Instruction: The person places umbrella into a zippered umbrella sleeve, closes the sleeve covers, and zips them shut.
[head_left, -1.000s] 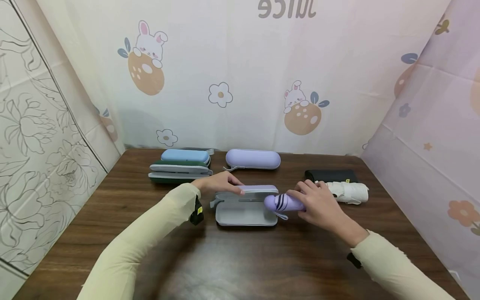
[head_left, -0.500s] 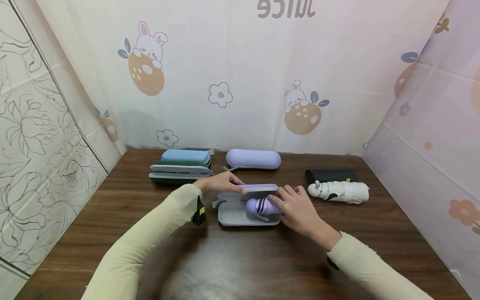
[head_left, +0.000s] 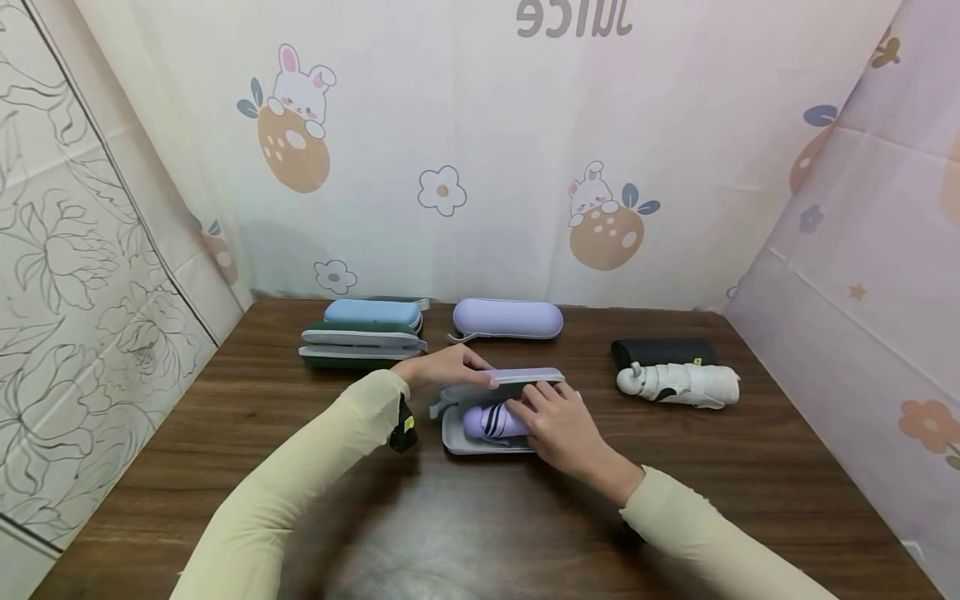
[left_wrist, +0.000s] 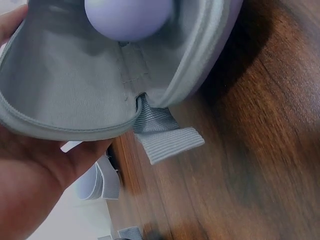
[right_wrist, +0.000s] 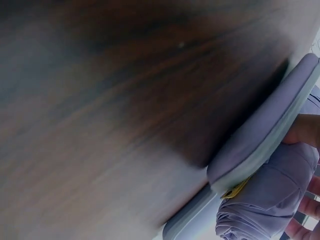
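Note:
A lavender zip case (head_left: 465, 392) with grey lining lies unfolded on the table in the middle of the head view. My left hand (head_left: 446, 367) holds its raised lid by the left part of the edge, thumb in front. Inside the lower half sits the rounded handle end of a purple folding umbrella (head_left: 501, 422) with black stripes. My right hand (head_left: 566, 429) grips the umbrella's other end, hiding it in the head view. The right wrist view shows this umbrella's gathered fabric end (right_wrist: 280, 195) overlapping the case rim, the fingers around it.
Behind are a closed lavender case (head_left: 507, 318), a light blue case (head_left: 372, 312) and a partly unfolded dark green case (head_left: 360, 362). At right, a white folded umbrella (head_left: 693, 385) lies before a black one (head_left: 663, 352). A patterned curtain stands behind the table.
My right hand has carried the purple umbrella leftward, from beside the case into its lower half. My left hand stays on the lid, and the case has shifted slightly right.

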